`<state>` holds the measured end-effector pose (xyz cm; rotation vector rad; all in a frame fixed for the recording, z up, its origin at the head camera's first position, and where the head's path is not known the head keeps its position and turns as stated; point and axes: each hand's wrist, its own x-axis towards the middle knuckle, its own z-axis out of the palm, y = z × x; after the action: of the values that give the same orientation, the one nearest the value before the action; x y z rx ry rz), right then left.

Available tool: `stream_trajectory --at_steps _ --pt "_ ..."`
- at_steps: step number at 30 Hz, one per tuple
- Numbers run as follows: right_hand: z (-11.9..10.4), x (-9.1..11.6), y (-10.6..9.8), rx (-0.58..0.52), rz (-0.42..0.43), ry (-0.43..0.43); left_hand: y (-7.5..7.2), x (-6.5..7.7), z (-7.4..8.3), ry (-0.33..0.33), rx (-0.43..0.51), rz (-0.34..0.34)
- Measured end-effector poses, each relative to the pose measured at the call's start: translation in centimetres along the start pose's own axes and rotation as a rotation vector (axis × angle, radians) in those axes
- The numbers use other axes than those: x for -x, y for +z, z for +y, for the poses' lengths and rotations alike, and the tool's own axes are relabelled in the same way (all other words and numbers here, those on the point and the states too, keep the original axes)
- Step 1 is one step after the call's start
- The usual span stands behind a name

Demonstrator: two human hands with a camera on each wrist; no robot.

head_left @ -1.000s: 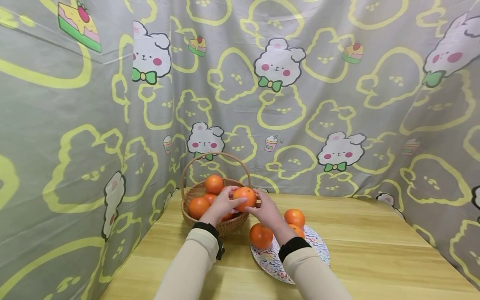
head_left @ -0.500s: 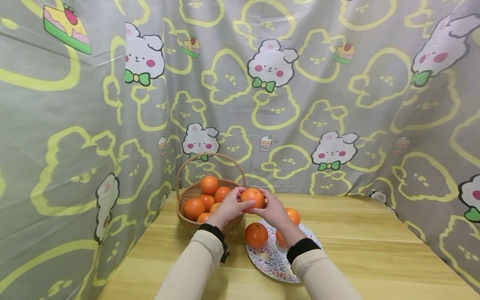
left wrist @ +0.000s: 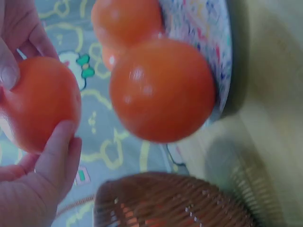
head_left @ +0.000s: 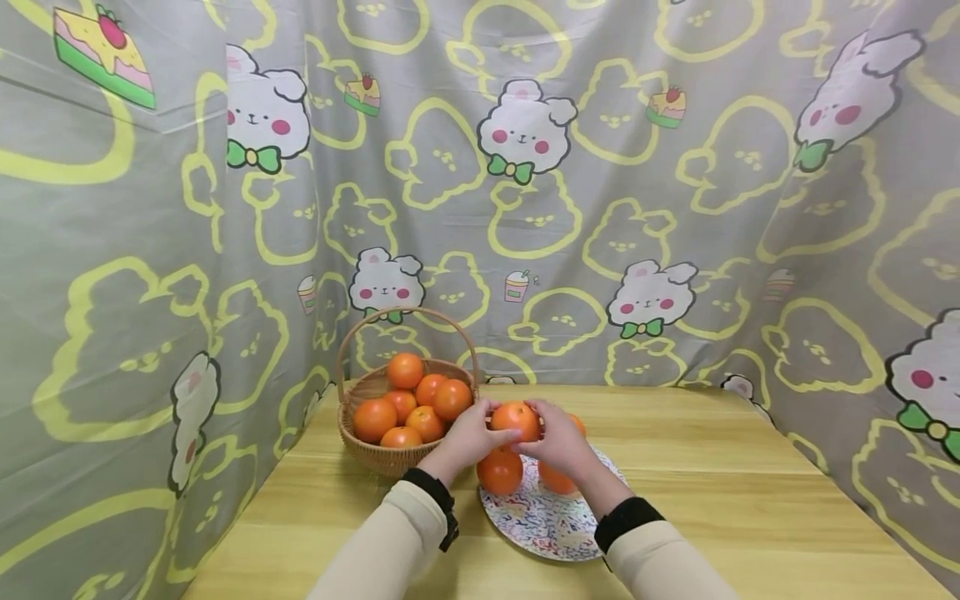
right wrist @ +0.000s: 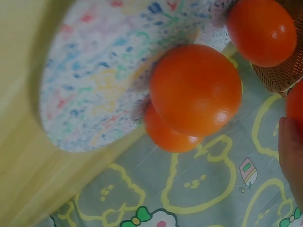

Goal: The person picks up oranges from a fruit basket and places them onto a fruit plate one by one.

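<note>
Between my two hands an orange [head_left: 516, 420] is held above the far part of a speckled round plate [head_left: 551, 529]. My left hand [head_left: 468, 437] grips its left side and my right hand [head_left: 562, 439] its right side, thumbs toward me. In the left wrist view the held orange [left wrist: 45, 101] has fingers on both sides. Three other oranges rest on the plate: one at the left [head_left: 500, 472], one in the middle [right wrist: 196, 90], and one behind it [right wrist: 170, 132], partly hidden by my right hand in the head view.
A wicker basket [head_left: 390, 460] with a tall handle stands left of the plate, holding several oranges [head_left: 405, 371]. Both stand on a wooden table [head_left: 712, 475]. A patterned grey curtain [head_left: 555, 242] encloses the back and sides.
Both hands have carried the orange from over the basket's right edge to above the plate, rightward and nearer. More of the basket's oranges now show. The head view has turned slightly right.
</note>
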<state>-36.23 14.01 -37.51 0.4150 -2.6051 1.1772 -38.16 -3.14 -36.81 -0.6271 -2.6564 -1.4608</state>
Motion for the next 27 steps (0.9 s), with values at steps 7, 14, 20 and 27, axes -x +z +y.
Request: stream_trajectory --at_steps 7,14,20,27 --pt "1.3 1.5 -0.1 0.014 -0.005 -0.022 1.7 1.1 -0.2 0.026 0.012 -0.002" --pt "2.4 3.4 0.3 -0.003 -0.057 -0.041 3.2 2.3 -1.1 0.005 -0.03 0.002" --pt "3.3 4.7 1.0 0.076 -0.07 -0.094 3.9 3.5 -1.5 0.029 -0.079 0.005" --pt "4.1 5.3 2.1 0.099 -0.11 -0.108 4.4 4.1 -1.8 -0.006 -0.147 0.001"
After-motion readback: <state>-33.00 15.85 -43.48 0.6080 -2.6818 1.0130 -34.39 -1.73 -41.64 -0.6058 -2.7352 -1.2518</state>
